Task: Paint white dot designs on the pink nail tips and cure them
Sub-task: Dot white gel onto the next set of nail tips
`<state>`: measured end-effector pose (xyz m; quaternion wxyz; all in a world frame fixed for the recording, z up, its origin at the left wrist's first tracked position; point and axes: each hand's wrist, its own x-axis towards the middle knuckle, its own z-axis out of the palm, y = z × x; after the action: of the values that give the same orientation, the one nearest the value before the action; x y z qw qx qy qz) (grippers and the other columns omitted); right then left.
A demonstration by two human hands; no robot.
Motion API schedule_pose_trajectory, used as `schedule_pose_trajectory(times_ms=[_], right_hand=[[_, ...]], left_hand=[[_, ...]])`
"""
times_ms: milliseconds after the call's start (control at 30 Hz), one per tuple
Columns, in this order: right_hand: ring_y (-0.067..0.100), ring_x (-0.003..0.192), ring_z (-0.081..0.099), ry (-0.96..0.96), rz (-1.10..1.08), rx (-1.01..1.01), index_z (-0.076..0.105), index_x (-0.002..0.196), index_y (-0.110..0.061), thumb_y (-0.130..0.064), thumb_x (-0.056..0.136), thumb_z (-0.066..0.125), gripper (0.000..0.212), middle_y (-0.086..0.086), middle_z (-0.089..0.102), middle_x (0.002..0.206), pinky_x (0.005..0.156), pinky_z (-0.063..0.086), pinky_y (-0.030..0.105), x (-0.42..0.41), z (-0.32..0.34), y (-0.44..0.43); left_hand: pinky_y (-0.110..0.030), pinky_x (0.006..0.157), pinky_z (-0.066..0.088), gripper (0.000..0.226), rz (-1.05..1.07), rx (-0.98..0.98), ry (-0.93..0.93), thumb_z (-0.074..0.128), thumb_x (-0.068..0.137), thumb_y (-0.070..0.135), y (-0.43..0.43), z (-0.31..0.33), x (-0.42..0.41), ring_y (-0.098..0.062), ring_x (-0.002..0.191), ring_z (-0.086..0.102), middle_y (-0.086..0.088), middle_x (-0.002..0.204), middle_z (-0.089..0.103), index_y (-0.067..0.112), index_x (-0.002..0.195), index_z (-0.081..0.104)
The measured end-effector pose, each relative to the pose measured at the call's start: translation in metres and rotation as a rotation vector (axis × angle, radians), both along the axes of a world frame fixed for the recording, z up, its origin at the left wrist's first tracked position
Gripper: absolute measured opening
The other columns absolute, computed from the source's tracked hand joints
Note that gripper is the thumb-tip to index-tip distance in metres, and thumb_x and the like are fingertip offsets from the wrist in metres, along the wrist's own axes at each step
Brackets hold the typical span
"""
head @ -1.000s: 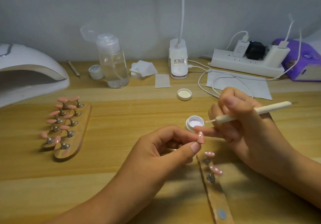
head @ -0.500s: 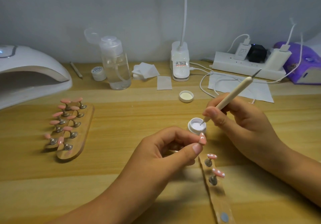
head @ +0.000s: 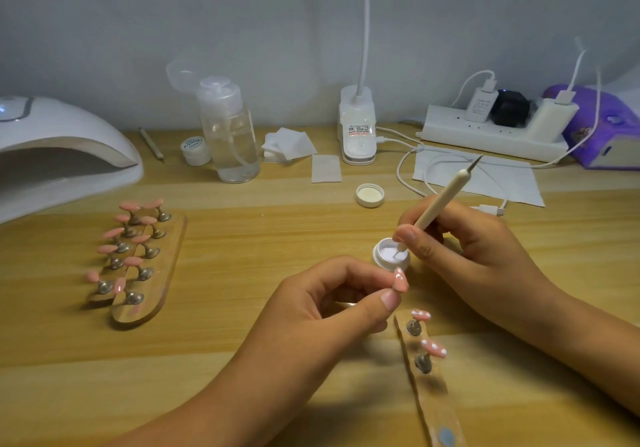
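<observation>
Wooden table [head: 242, 360] fills the view, with a small white paint pot [head: 382, 254] near its middle. The right hand [head: 467, 249] holds a thin dotting pen [head: 446, 197] in curled fingers with its tip dipped into the pot, while the left hand [head: 329, 308] pinches one pink nail tip [head: 400, 280] just in front of the pot. Two dotted tips [head: 420, 315] stand on a wood strip [head: 429, 405], nearer the person than the pot.
</observation>
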<state>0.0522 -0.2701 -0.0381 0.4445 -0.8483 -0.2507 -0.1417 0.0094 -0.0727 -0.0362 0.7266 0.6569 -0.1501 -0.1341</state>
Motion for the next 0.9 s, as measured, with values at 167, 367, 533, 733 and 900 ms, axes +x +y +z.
schedule_pose_trajectory(times_ms=[167,367,533,733,900], right_hand=[[0.022,0.074,0.055,0.026,0.006,0.021,0.064,0.090,-0.024,-0.043,0.088,0.053,0.022,-0.005,0.061,0.081,0.066,0.045,0.039,-0.001,0.000,0.000],[0.008,0.068,0.058,0.073,-0.016,0.314,0.067,0.088,-0.021,-0.034,0.088,0.063,0.014,-0.009,0.065,0.077,0.066,0.047,0.017,-0.005,0.005,0.002],[0.008,0.062,0.063,0.304,0.042,0.764,0.070,0.076,-0.025,-0.028,0.078,0.068,0.004,0.000,0.066,0.068,0.076,0.058,0.030,-0.008,0.010,0.003],[0.006,0.054,0.057,0.474,0.313,0.890,0.056,0.066,-0.016,-0.011,0.077,0.063,0.014,-0.001,0.053,0.060,0.072,0.058,0.040,-0.014,0.014,0.008],[0.004,0.050,0.054,0.541,0.306,0.906,0.052,0.060,-0.019,-0.015,0.074,0.063,0.019,-0.003,0.050,0.055,0.059,0.058,0.028,-0.019,0.016,0.013]], left_hand=[[-0.016,0.070,0.051,0.015,-0.014,-0.009,0.001,0.072,0.071,0.033,0.001,-0.001,0.001,-0.002,0.075,0.062,0.011,0.080,0.071,0.027,0.084,0.076],[-0.017,0.070,0.052,0.009,-0.014,-0.034,0.019,0.073,0.075,0.023,-0.001,0.000,0.001,0.000,0.076,0.061,0.010,0.081,0.071,0.026,0.083,0.076],[-0.016,0.068,0.052,0.009,-0.017,-0.062,0.049,0.072,0.075,0.021,-0.001,0.001,0.001,0.001,0.074,0.062,0.009,0.080,0.071,0.026,0.081,0.076],[-0.020,0.071,0.054,0.008,-0.017,-0.054,0.039,0.074,0.074,0.022,-0.002,0.000,0.001,-0.004,0.075,0.061,0.005,0.083,0.071,0.023,0.082,0.076],[-0.016,0.067,0.051,0.008,-0.009,-0.049,0.038,0.070,0.074,0.017,-0.002,0.000,0.001,-0.003,0.070,0.060,0.007,0.080,0.071,0.019,0.080,0.075]])
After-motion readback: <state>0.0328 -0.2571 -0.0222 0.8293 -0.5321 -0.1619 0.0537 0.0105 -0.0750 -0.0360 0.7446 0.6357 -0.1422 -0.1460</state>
